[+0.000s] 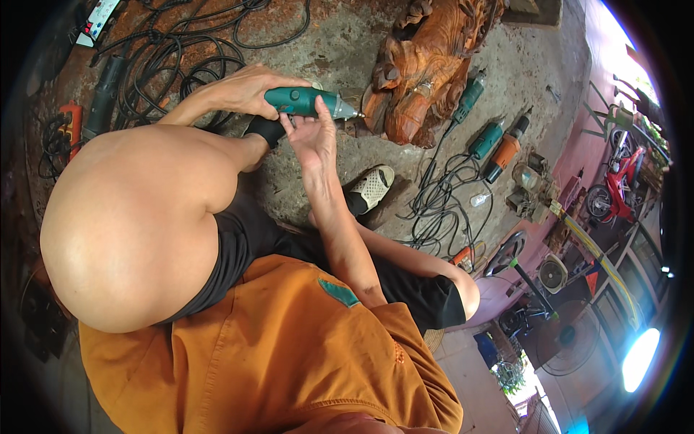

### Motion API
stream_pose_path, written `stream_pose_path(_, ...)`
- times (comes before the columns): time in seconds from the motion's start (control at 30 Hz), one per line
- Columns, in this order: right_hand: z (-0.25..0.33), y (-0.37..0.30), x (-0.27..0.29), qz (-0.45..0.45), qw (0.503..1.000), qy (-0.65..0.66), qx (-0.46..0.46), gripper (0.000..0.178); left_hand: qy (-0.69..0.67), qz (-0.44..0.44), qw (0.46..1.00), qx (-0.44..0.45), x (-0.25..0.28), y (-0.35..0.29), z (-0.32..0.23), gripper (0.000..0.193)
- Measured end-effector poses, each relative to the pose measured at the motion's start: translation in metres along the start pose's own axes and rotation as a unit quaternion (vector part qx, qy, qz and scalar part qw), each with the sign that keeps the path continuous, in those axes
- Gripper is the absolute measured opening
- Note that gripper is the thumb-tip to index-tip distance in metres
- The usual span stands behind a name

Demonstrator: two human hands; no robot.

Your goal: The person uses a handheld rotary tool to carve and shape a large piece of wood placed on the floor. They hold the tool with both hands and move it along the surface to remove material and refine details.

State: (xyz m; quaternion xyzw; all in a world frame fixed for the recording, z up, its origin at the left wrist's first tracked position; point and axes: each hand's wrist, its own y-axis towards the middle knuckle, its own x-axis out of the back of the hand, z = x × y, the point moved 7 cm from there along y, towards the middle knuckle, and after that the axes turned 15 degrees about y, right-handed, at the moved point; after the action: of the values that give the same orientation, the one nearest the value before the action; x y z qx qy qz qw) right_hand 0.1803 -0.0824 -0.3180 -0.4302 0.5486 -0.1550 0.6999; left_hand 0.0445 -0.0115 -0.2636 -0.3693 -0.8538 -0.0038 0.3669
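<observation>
The green rotary tool (pixel 307 102) lies level above the concrete floor (pixel 340 43), its metal nose pointing at the reddish wood carving (pixel 426 65) and stopping just beside the carving's lower edge. The left hand (pixel 246 90) is wrapped over the back half of the tool's body, fingers curled shut around it, the wrist coming over a raised bare knee (pixel 130 224). The right hand (pixel 312 141) comes up from below with the palm turned upward and the fingers loosely spread; its fingertips (pixel 323 108) touch the underside of the tool near the collar (whether they pinch the collar or only rest against it I cannot tell from here). A black cord end sticks out under the left hand.

The person sits low, in an orange shirt (pixel 275 362) and black shorts (pixel 238 246), one foot in a white perforated shoe (pixel 372 188) set on the floor just below the carving. To the right of the carving lie two more green power tools (pixel 486 139) and an orange one (pixel 504 153), their black cables (pixel 441 195) looped in a heap near the shoe. More black cable (pixel 181 43) is coiled across the floor at the upper left, beside a white power strip (pixel 97 18). A red motorbike (pixel 618 184) stands well apart at the far right, and a fan (pixel 553 273) sits below it.
</observation>
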Motion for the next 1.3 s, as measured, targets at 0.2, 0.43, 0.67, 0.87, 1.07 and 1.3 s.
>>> stream_pose_path(0.2,0.003,0.001,-0.004,-0.007,1.0,-0.004,0.015,0.045,-0.01,-0.009,1.0,-0.006,0.004,0.001,-0.001,0.086)
stream_pose_path(0.43,0.023,0.012,-0.015,0.004,1.0,-0.013,0.019,0.048,-0.017,-0.048,0.999,0.003,-0.003,0.016,0.003,0.088)
stream_pose_path(0.67,0.019,0.006,-0.008,0.003,1.0,-0.012,0.013,0.047,0.049,-0.116,0.99,-0.056,-0.006,0.012,0.0,0.087)
stream_pose_path(0.87,0.016,0.003,0.001,-0.003,1.0,-0.005,0.008,0.046,0.002,-0.042,0.999,-0.025,-0.005,0.011,-0.005,0.085)
stream_pose_path(1.07,0.015,-0.003,0.006,-0.003,1.0,0.003,0.008,0.045,0.003,-0.029,0.999,-0.031,-0.009,0.008,-0.009,0.087)
stream_pose_path(1.3,0.007,-0.014,0.011,-0.017,1.0,0.013,0.018,0.044,-0.027,0.06,0.998,0.012,-0.015,0.004,-0.009,0.089)
